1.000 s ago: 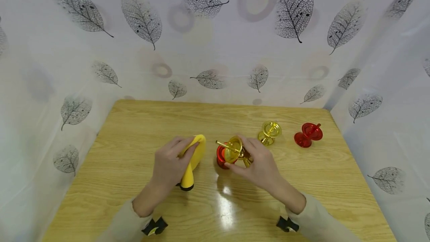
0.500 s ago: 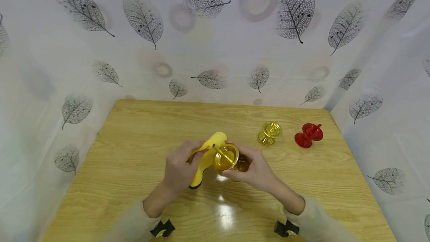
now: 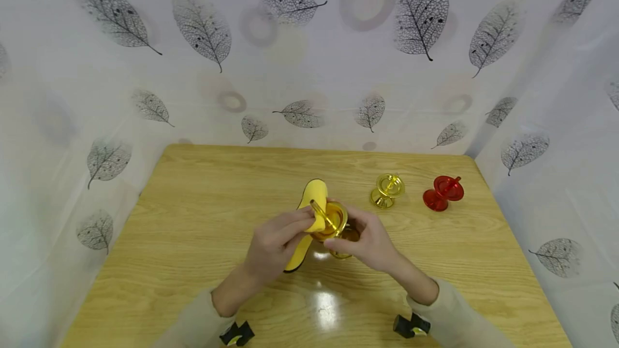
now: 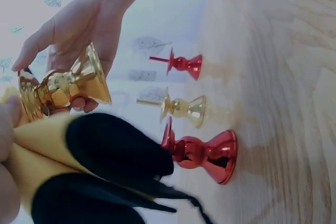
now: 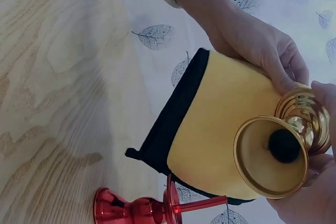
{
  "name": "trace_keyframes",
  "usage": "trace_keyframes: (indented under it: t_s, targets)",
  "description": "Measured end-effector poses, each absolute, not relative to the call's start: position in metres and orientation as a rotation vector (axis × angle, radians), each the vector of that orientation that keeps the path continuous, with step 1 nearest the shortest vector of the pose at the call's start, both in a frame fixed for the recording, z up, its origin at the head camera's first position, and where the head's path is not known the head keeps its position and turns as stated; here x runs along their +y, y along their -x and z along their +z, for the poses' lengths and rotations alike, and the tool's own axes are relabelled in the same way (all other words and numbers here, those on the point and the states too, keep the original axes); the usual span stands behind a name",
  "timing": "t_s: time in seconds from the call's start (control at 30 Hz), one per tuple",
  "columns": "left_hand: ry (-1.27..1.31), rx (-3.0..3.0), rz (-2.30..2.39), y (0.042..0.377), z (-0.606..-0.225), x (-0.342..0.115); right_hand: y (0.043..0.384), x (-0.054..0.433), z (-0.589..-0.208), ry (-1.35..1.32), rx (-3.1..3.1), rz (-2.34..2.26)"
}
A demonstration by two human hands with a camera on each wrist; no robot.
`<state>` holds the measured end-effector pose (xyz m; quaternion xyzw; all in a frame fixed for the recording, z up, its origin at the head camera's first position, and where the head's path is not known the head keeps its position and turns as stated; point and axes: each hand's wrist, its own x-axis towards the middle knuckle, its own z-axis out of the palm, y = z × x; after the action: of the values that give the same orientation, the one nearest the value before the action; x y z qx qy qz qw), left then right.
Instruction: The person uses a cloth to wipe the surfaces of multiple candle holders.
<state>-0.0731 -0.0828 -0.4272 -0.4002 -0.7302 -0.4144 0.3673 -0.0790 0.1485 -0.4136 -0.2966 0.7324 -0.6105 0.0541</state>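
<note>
held gold holder (image 3: 336, 224): off the table (image 3: 217, 187), tilted with its upper end toward the left; landmark for the rest
right hand (image 3: 368, 238): grasping held gold holder, thumb and fingers about it from its right
left hand (image 3: 273, 240): just left of held gold holder, pinching the yellow cloth (image 3: 315, 192)
change: a second ago cloth stood apart, left of held gold holder; now it is brought up against its left lip; whether tucked inside, cannot tell
meaning: likely positioning done, rubbing contact begun; no sign yet of how much surface is covered
near red holder (image 4: 210, 156): upright, below held gold holder
standing gold holder (image 3: 388, 189): beyond and right of held gold holder
far red holder (image 3: 442, 193): farther right of held gold holder
</note>
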Motion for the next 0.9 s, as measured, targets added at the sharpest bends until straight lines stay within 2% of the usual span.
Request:
trace_keyframes:
  t_s: [0.27, 0.63, 0.73, 0.9]
  targets:
    - [1.087, -2.019, -0.84, 0.068, -0.426, -0.084, 0.08, 0.146, -0.414, 0.909, 2.393, -1.719]
    - [1.058, -2.208, -1.006, 0.061, -0.424, -0.083, 0.084, 0.141, -0.425, 1.261, 3.047, -1.201]
    - [1.049, -2.221, -1.005, 0.06, -0.425, -0.083, 0.084, 0.141, -0.426, 1.248, 3.071, -1.199]
    - [1.092, -2.185, -0.946, 0.063, -0.429, -0.086, 0.082, 0.143, -0.425, 1.06, 2.917, -1.302]
